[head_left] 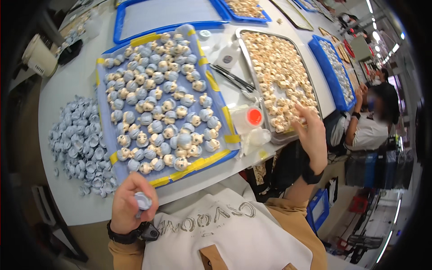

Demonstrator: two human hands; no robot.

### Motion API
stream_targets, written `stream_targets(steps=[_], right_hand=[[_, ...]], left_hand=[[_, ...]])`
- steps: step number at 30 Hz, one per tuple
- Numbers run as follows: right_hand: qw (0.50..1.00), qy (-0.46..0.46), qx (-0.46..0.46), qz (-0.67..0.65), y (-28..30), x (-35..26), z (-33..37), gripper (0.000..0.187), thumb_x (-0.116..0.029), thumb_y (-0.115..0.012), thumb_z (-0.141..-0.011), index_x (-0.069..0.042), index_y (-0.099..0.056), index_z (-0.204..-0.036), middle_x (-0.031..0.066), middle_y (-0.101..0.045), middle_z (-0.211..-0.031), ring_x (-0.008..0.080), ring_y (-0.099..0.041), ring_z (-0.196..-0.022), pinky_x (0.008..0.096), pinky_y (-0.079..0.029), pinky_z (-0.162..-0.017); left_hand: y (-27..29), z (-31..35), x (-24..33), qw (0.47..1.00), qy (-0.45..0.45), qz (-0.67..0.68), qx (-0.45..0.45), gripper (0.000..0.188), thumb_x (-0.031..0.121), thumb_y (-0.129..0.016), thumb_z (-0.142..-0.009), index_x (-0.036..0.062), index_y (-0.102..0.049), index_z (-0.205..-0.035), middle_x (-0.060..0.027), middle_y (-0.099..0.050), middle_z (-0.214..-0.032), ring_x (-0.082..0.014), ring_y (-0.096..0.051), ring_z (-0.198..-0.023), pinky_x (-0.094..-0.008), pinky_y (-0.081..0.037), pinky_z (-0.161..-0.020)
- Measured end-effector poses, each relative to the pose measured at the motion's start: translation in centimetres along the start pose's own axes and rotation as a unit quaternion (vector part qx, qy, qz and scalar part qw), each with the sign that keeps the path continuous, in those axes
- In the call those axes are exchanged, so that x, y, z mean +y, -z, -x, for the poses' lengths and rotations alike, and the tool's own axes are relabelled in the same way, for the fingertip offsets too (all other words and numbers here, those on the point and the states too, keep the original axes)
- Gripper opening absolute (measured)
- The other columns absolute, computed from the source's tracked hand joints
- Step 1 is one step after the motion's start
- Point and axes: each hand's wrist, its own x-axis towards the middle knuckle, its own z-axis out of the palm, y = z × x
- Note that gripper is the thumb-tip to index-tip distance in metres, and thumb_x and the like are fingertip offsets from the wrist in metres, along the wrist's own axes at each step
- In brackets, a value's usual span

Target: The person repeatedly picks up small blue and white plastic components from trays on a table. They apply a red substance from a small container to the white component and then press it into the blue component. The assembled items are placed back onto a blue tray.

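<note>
My left hand (130,198) is closed on a small pale blue hollow cap piece (143,201), held in front of my chest near the table's front edge. My right hand (311,135) reaches over the near right corner of a metal tray (243,45), its fingers apart and nothing visible between them. Cream-coloured small doll heads (281,58) fill much of that tray. Between my hands stands a blue-lined tray (225,112) with yellow tape on its rim, holding many cream doll heads with blue caps (168,105). Left of it lies a heap of loose pale blue cap pieces (78,144).
Between the trays are a bottle with a red lid (254,117), a clear bottle (228,56), black tweezers (231,77) and a small white jar (204,34). A blue tray (171,22) lies behind. A beige container (39,54) is far left. Another person (371,117) sits at right.
</note>
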Motion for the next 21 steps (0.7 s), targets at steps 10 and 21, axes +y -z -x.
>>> stream_targets(steps=[10,21], right_hand=[[0.985,0.004,-0.065,-0.162,-2.2,3.1,0.6,0.029,0.006,-0.062,-0.069,0.001,-0.059,-0.097,0.01,-0.058,-0.085,0.0148,-0.056,-0.062,0.0259,-0.045,-0.058],[0.955,0.006,0.108,-0.277,-0.1,-2.9,2.3,0.02,0.004,-0.064,-0.07,-0.001,-0.06,-0.089,0.0096,-0.057,-0.08,0.0167,-0.056,-0.066,0.0273,-0.045,-0.056]], left_hand=[[-0.3,-0.4,0.0,0.995,0.039,0.054,0.07,0.036,0.02,-0.044,-0.093,-0.0034,-0.045,-0.121,-0.0112,-0.056,-0.093,-0.0031,-0.037,-0.055,-0.0168,-0.029,-0.044],[-0.6,0.1,0.3,0.992,0.114,-0.043,-0.028,0.034,0.017,-0.047,-0.091,-0.0026,-0.046,-0.118,-0.0095,-0.058,-0.09,-0.0031,-0.04,-0.056,-0.0163,-0.031,-0.047]])
